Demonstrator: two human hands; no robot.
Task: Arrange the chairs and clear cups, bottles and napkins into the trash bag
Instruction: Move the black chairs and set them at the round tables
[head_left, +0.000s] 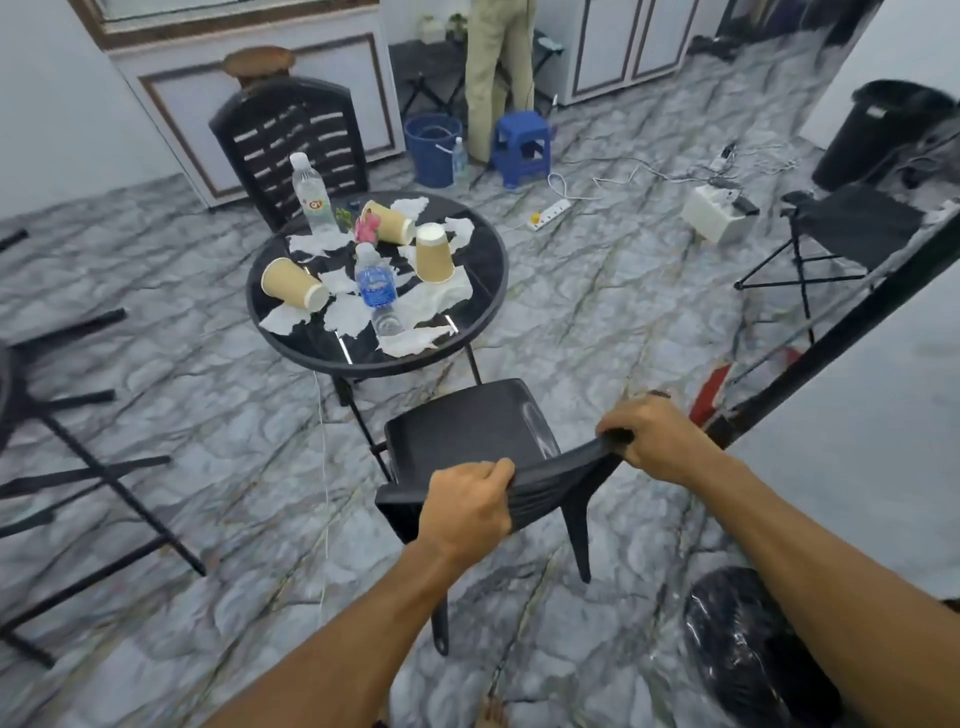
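My left hand (467, 506) and my right hand (652, 441) both grip the top of the backrest of a black plastic chair (467, 431) that stands just in front of a round black table (488, 260). On the table lie two paper cups on their sides (291, 285) (388, 221), an upside-down cup (434, 254), a blue-label water bottle lying down (376, 286), an upright clear bottle (309, 192) and several torn white napkins (413, 340). A second black chair (291, 140) stands at the table's far side.
A black bin with a bag (878, 135) stands far right, a black bag (748, 649) near my right arm. A folding stool (841, 228), white box (714, 213), power strip and cables (550, 210), blue bucket (431, 148), blue stool (521, 148) and a standing person (496, 78) lie beyond. Black metal frames (93, 478) are left.
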